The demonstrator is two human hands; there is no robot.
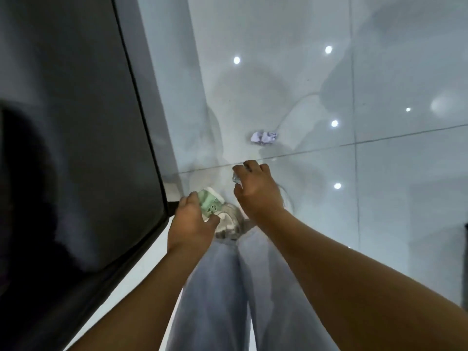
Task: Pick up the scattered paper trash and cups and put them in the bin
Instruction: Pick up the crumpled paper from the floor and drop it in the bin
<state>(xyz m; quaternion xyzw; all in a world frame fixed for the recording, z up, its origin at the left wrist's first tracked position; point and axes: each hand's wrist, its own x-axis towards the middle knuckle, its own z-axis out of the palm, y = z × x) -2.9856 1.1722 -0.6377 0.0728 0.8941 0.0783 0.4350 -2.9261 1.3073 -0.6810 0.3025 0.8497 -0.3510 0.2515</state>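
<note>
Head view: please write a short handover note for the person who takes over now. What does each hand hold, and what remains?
Left hand: grips a pale green paper cup with white rim.
Right hand: fingers curled round a small crumpled grey-white scrap, low over the glossy grey tiled floor.
Left to do: a crumpled white paper ball lies on the floor ahead. No bin is in view; nothing is seen binned.

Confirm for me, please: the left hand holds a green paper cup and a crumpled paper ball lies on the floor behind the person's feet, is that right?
Not quite. The left hand does hold the green paper cup, but the head view shows the crumpled paper ball lying on the floor ahead of the person, beyond both hands, not behind the feet.
</note>
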